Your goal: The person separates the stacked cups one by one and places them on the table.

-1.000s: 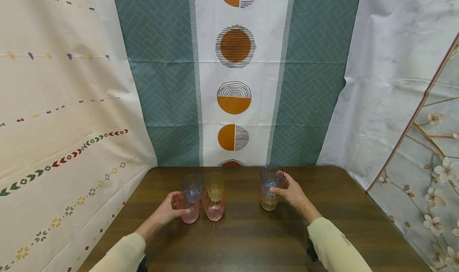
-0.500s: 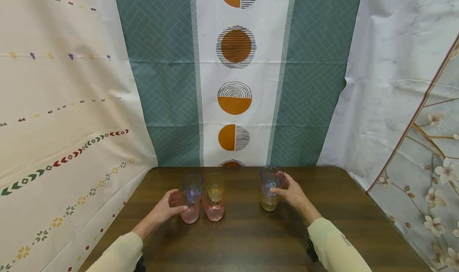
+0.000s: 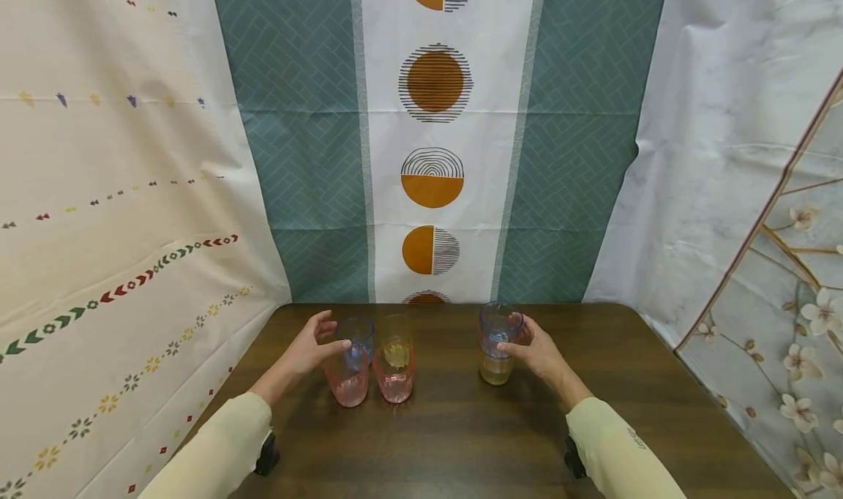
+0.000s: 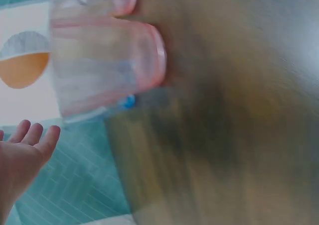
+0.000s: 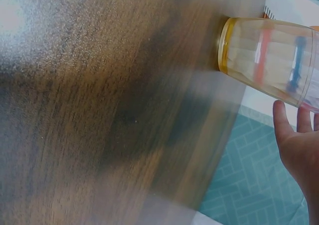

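In the head view my left hand [image 3: 306, 349] hovers at the left pink tumbler [image 3: 349, 391], fingers spread and thumb over its rim. The left wrist view has the fingers apart from that tumbler's wall. Just behind it stands a blue tumbler [image 3: 356, 329]. A second pink tumbler [image 3: 396, 391] is beside it, with a yellow tumbler [image 3: 398, 326] behind. My right hand [image 3: 536, 353] holds a nested stack of tumblers, thumb in front and fingers behind. Blue is on top, and a yellow tumbler [image 5: 244, 51] is outermost at the bottom; red and blue bands show through its wall.
A dark wooden table [image 3: 435, 440] carries all the tumblers, with a wide gap between the left group and the right stack. A patterned cloth [image 3: 428, 206] hangs behind the table, and more cloths hang at both sides.
My left hand has let go of the left pink tumbler and moved up and back, toward the blue one. The right hand stays on its stack.
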`<state>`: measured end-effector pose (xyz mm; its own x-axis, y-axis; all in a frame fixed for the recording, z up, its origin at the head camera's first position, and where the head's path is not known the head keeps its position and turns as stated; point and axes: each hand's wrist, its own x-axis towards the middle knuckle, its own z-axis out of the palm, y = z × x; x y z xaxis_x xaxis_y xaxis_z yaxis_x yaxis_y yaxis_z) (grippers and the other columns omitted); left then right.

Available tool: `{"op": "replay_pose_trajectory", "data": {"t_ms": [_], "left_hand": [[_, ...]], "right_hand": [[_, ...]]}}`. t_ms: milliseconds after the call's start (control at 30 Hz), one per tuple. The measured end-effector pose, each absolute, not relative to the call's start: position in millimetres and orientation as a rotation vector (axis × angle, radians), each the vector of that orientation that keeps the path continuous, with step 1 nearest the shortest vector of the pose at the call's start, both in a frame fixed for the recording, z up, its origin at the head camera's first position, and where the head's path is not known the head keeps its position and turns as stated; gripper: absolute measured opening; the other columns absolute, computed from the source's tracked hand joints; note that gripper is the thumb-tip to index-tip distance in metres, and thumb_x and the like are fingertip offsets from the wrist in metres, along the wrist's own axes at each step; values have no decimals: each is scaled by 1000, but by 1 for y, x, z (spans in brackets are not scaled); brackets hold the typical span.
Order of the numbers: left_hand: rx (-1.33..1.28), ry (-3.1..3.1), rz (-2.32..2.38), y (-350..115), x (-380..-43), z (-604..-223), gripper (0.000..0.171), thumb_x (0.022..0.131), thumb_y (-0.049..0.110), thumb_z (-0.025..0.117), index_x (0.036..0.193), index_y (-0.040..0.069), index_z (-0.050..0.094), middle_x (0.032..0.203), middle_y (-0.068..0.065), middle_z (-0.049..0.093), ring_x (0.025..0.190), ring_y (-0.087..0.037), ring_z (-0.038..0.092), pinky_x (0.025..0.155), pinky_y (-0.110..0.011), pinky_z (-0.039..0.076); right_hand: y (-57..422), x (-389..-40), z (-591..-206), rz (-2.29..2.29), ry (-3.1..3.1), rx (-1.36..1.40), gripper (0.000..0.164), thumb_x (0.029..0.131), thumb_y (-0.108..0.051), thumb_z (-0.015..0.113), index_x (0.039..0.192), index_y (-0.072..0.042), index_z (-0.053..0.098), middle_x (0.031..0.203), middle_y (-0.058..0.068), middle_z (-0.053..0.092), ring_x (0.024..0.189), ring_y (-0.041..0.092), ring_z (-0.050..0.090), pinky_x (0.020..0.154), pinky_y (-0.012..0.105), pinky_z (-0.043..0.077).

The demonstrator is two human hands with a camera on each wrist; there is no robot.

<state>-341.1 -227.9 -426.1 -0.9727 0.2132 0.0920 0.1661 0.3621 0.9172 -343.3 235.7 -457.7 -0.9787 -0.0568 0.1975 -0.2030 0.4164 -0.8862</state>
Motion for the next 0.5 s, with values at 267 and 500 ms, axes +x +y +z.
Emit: {"op": "replay_pose_trajectory", "data": {"t_ms": [267,500], "left_hand": [[431,2562,1689,-184,-353,-398,95,89,33,76,157,7,15,156,-22,30,145,-41,25,112,-58,29],[526,2556,1665,-134,-363,-380,92,87,33,78,156,9,22,155,-21,34,143,-38,30,112,-56,30]], "right_hand": [[236,-347,-459,1652,-2512,222,78,87,-21,78,149,0,36,128,22,54,116,35,48,91,45,44],[236,-345,-459,1627,-2522,219,76,87,-23,79,147,-1,39,131,20,54,115,32,49,91,41,45]]}}
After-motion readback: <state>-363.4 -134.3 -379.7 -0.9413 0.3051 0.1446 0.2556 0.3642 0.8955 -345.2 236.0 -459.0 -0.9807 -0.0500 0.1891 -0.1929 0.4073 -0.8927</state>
